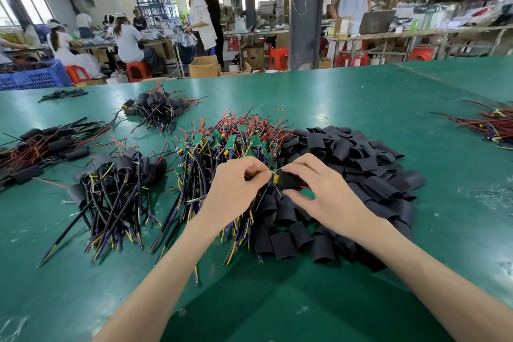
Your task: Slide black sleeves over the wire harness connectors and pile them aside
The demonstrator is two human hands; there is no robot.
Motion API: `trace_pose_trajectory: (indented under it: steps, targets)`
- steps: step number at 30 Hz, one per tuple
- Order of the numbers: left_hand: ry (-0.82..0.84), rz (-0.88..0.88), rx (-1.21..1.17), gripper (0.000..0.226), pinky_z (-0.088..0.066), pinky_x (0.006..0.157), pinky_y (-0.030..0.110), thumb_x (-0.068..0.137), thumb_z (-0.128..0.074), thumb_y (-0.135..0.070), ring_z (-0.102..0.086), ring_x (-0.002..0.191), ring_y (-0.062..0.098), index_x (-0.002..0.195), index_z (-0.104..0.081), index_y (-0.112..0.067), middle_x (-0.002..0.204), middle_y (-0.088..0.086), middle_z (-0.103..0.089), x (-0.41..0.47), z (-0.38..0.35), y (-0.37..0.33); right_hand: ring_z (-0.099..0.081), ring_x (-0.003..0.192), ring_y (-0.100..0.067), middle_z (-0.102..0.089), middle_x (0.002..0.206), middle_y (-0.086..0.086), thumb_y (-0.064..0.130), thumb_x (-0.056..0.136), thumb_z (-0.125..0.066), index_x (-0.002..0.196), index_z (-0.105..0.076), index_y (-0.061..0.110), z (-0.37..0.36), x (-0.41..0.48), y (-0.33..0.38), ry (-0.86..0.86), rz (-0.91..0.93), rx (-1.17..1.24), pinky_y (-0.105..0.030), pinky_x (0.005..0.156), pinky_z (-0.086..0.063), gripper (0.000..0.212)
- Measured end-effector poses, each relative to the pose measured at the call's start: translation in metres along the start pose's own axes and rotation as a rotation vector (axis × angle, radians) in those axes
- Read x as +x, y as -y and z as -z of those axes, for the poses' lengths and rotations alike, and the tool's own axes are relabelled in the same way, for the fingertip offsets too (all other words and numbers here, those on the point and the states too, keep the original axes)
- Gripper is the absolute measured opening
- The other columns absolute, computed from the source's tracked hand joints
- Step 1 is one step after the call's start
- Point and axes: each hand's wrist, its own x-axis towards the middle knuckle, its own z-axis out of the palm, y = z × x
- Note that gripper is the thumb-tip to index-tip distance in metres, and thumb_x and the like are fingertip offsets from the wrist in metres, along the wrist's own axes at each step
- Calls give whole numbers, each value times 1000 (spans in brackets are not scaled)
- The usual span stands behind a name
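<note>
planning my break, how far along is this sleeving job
Done: a near pile of sleeved harnesses and a farther pile. In hand: the left hand pinches a harness end, and the right hand holds a black sleeve against it. Left: a large heap of bare harnesses and many loose sleeves.

No readable text, label on the cardboard box (342, 27) too blurred to make out, markings on the green boards (230, 143) too small to read
</note>
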Motion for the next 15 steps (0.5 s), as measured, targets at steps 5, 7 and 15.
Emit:
trace_pose_trajectory:
  steps: [5, 7, 15]
  targets:
    - [8, 11, 11, 6, -37, 61, 6, 85, -68, -14, -51, 58, -8, 81, -71, -16, 61, -16, -58, -2, -4, -2, -59, 81, -24, -53, 102, -5, 15, 82, -69, 111, -60, 10, 0, 0, 4, 42, 25, -8, -39, 72, -52, 30]
    - [14, 16, 17, 5, -37, 62, 6, 85, -68, -14, -52, 60, -8, 82, -72, -15, 63, -15, -60, -2, -5, -2, -59, 80, -25, -54, 101, -6, 14, 82, -68, 110, -60, 9, 1, 0, 5, 52, 25, -14, -40, 70, -53, 30]
    - [35, 19, -57, 4, -38, 63, 4, 84, -69, -11, -54, 59, -10, 84, -72, -11, 67, -8, -64, -5, -8, -7, -59, 83, -27, -53, 105, -6, 13, 82, -67, 114, -60, 8, 0, -1, 7, 74, -16, -30, -41, 74, -52, 34]
